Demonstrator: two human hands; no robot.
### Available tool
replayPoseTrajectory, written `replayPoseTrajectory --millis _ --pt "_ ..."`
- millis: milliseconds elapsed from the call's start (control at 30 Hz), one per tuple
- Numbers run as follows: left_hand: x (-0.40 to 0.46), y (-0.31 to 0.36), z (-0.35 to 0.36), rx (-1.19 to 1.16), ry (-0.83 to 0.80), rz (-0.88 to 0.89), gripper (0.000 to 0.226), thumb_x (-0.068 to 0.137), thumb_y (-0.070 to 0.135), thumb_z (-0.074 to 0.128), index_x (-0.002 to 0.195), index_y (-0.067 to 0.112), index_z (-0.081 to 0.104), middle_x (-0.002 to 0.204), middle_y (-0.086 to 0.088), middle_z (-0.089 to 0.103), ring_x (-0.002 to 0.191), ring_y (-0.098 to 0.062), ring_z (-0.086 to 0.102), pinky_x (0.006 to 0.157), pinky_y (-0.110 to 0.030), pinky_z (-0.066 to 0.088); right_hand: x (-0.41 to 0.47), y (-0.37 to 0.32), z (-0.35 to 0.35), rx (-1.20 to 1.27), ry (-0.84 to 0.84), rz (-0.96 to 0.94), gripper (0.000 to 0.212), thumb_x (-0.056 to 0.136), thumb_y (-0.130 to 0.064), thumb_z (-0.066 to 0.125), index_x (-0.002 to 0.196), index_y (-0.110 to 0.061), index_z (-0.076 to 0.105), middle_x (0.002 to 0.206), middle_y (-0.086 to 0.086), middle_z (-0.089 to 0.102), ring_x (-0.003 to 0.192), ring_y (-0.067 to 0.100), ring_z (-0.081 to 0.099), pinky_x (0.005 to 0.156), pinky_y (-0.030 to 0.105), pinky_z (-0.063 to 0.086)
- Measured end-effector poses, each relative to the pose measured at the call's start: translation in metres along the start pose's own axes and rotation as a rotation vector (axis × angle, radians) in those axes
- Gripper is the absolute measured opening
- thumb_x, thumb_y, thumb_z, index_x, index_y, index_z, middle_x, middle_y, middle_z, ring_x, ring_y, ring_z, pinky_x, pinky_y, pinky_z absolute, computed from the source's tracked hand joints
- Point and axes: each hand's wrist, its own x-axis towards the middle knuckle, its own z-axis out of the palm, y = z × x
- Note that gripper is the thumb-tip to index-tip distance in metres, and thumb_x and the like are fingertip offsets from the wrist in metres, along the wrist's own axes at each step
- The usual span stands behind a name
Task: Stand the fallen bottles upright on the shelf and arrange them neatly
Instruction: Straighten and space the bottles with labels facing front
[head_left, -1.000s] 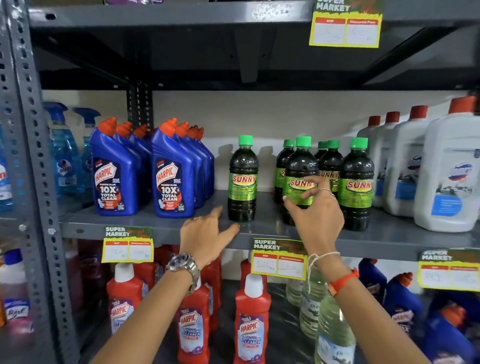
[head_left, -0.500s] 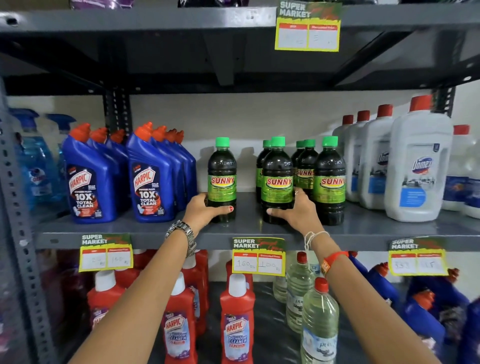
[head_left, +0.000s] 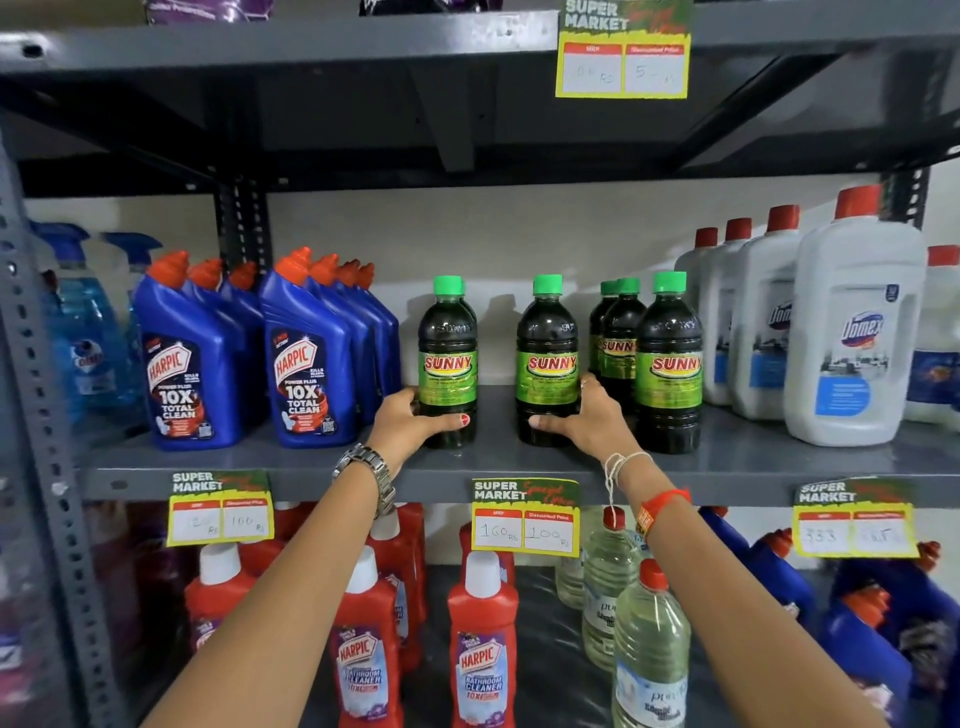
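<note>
Several dark SUNNY bottles with green caps stand upright on the grey middle shelf (head_left: 753, 467). My left hand (head_left: 410, 421) is wrapped around the base of the leftmost SUNNY bottle (head_left: 448, 358), with another bottle partly hidden behind it. My right hand (head_left: 587, 421) grips the lower part of the middle SUNNY bottle (head_left: 546, 358). To the right, a third front SUNNY bottle (head_left: 669, 364) stands with two more SUNNY bottles (head_left: 618, 338) behind it. No bottle on this shelf lies on its side.
Blue Harpic bottles (head_left: 306, 358) stand in rows to the left, white Domex jugs (head_left: 852, 338) to the right. Red Harpic bottles (head_left: 483, 654) and clear bottles (head_left: 649, 649) fill the shelf below. Price tags (head_left: 524, 517) hang on the shelf edge. An upper shelf (head_left: 363, 47) overhangs.
My left hand has closed on the leftmost bottle. My right hand has pulled the middle bottle leftward, away from the right group, so the front bottles stand more evenly spaced.
</note>
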Motion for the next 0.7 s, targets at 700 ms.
replayPoseTrajectory --millis 700 --pt "-0.057 -0.02 0.009 0.874 0.237 0.243 0.08 0.082 0.061 0.038 0.14 0.007 0.027 0.149 -0.01 0.032 0.136 -0.022 0.032 0.111 -0.042 0.025 -0.032 0.036 -0.041 -0.046 0.697 -0.109 0.045 0.07 -0.014 0.077 0.108 -0.007 0.054 0.091 0.006 0.05 0.085 0.02 0.048 0.071 0.018 0.033"
